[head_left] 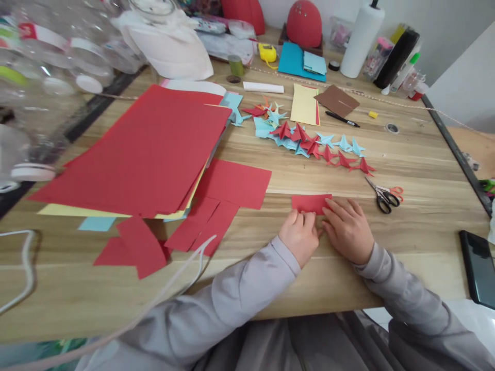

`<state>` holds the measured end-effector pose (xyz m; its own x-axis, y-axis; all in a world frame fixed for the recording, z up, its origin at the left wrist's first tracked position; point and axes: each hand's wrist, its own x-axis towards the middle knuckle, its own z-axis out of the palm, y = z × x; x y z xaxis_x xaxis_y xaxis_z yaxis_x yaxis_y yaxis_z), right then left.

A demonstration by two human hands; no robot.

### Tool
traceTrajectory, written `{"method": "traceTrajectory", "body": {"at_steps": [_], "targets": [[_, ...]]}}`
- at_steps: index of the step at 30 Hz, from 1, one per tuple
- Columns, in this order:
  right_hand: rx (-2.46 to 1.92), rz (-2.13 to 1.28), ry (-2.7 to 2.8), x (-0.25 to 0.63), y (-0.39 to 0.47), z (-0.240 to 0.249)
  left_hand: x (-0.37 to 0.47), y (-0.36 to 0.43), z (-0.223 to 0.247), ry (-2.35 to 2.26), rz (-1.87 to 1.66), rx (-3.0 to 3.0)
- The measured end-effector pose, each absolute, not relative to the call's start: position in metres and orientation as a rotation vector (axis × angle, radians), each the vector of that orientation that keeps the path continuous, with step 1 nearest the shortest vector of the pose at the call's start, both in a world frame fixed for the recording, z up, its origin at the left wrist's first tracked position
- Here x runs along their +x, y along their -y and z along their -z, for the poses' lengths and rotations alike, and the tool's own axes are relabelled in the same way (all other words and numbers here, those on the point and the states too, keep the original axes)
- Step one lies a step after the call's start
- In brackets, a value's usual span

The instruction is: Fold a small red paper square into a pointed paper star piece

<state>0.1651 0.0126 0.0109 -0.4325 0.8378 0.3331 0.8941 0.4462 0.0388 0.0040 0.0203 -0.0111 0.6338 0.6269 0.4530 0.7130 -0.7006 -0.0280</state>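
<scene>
A small folded piece of red paper (309,202) lies on the wooden table in front of me. My left hand (299,234) has its fingers curled closed at the paper's lower edge, gripping it there. Over the paper's right end rests my right hand (348,229), fingers stretched out and slightly apart, with its thumb close to the left hand. The lower part of the paper is hidden behind my fingers. Beyond it, folded red paper cranes (309,144) and light blue paper cranes (344,144) sit in a cluster.
Scissors (382,198) lie right of my hands, and a phone (477,268) sits at the right edge. Large red sheets (150,149) are stacked left, with cut red pieces (240,183) beside them. A white cable (193,257) crosses near my left sleeve. Plastic bottles (88,62) crowd the left.
</scene>
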Motion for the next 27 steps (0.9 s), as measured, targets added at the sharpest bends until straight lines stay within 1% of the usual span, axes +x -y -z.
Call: {"method": "traceTrajectory", "body": {"at_steps": [4,9,12,14,17,19,20,24,26,27], "targets": [[-1.427,0.278,2.473,0.163,-0.017,-0.004,0.000,-0.028,0.012,1.100,0.715,-2.707],[-1.391,0.317,2.437,0.165,-0.022,-0.004,-0.007,-0.050,0.015,1.094,0.704,-2.679],[-1.430,0.227,2.442,0.166,-0.028,-0.009,-0.010,-0.064,0.016,1.074,0.644,-2.692],[-1.440,0.155,2.454,0.165,-0.033,-0.012,-0.012,-0.071,0.015,0.968,0.619,-2.744],[-1.412,0.016,2.433,0.163,-0.042,-0.014,-0.018,-0.075,0.012,0.887,0.749,-2.816],[-1.405,-0.162,2.315,0.162,-0.047,-0.015,-0.022,-0.076,0.010,0.979,1.029,-2.868],[-1.416,-0.283,2.194,0.161,-0.050,-0.016,-0.024,-0.076,0.009,1.089,1.241,-2.874],[-1.419,-0.874,1.513,0.159,-0.054,-0.014,-0.026,-0.075,0.003,1.814,2.316,-2.651],[-1.376,-1.128,1.247,0.158,-0.053,-0.009,-0.025,-0.074,0.000,2.096,2.703,-2.584],[-1.363,-1.220,1.143,0.157,-0.052,-0.007,-0.023,-0.074,-0.001,2.201,2.819,-2.575]]}}
